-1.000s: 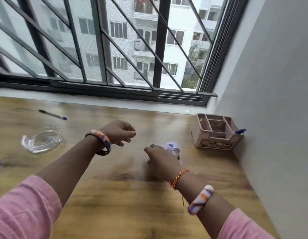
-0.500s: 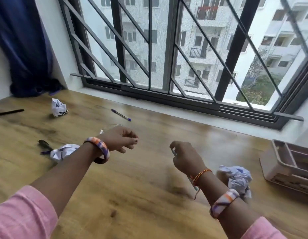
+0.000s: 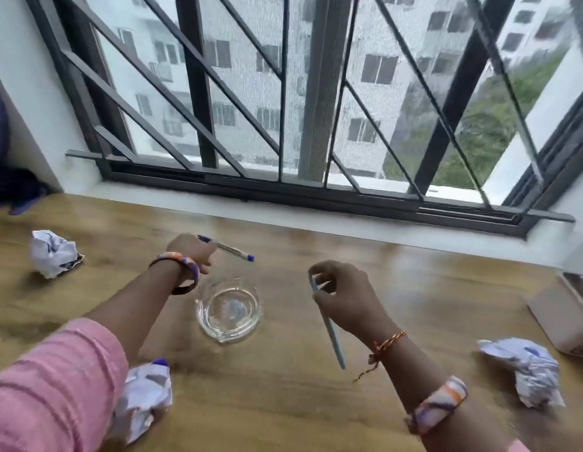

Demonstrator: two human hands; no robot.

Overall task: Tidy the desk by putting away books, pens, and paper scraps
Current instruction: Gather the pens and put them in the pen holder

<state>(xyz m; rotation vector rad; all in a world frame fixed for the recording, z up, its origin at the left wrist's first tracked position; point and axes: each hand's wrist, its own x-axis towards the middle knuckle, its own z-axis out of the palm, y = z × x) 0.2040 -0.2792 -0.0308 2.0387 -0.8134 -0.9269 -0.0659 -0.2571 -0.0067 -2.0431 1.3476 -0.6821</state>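
Note:
My right hand point(image 3: 344, 296) is closed around a light blue pen point(image 3: 329, 331), whose lower end points down toward me above the wooden desk point(image 3: 283, 402). My left hand point(image 3: 190, 251) reaches to a clear pen with a blue cap point(image 3: 229, 248) lying near the window; its fingers touch the pen's near end, and whether they grip it I cannot tell. Three crumpled paper balls lie on the desk: one at far left point(image 3: 53, 252), one under my left sleeve point(image 3: 145, 396), one at right point(image 3: 525, 373).
A clear glass bowl point(image 3: 228, 309) stands between my hands. The corner of a beige desk organiser point(image 3: 564, 318) shows at the right edge. A barred window point(image 3: 299, 109) runs along the desk's far side, and a dark curtain point(image 3: 3, 177) hangs at far left.
The view swung left, away from the organiser. My left hand went forward to the blue-capped pen. My right hand, holding the light blue pen, came off the crumpled paper at the right.

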